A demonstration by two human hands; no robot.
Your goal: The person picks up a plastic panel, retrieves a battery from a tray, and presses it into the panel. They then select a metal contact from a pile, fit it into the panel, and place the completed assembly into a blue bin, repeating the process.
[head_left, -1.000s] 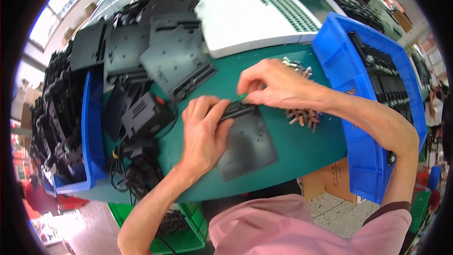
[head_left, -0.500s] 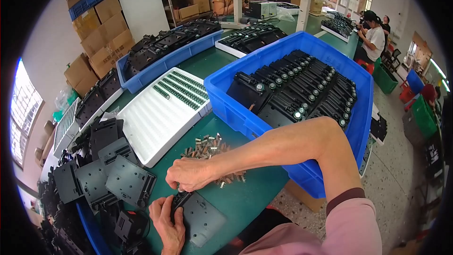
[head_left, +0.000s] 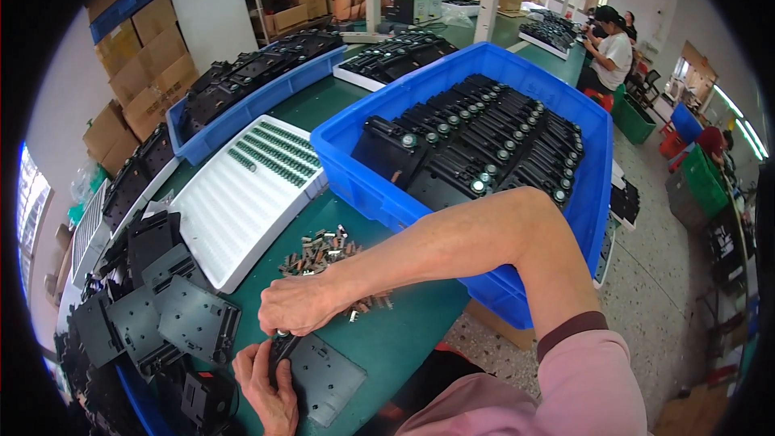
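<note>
A flat black plastic plate (head_left: 327, 379) with a raised tube-like housing along its left edge lies on the green table. My left hand (head_left: 270, 396) grips this housing, thumb on one side and fingers on the other. Over the housing's far end, my right hand (head_left: 299, 307) is closed, fingers curled down. A small shiny round piece (head_left: 282, 333) shows just beneath it; whether the fingertips pinch it is hidden. Beyond my right wrist lies a loose pile of small metal-and-brown parts (head_left: 319, 252).
A deep blue bin (head_left: 379, 202) of finished-looking black plates with round silvery ends stands at right. A white tray (head_left: 214, 218) holds rows of small green parts. Black plates (head_left: 190, 319) are heaped at left beside a black box-shaped device (head_left: 207, 398). Two people stand far right.
The whole view has shifted, so the scene sits further left. My right hand has turned slightly over the housing's end; my left hand keeps its hold.
</note>
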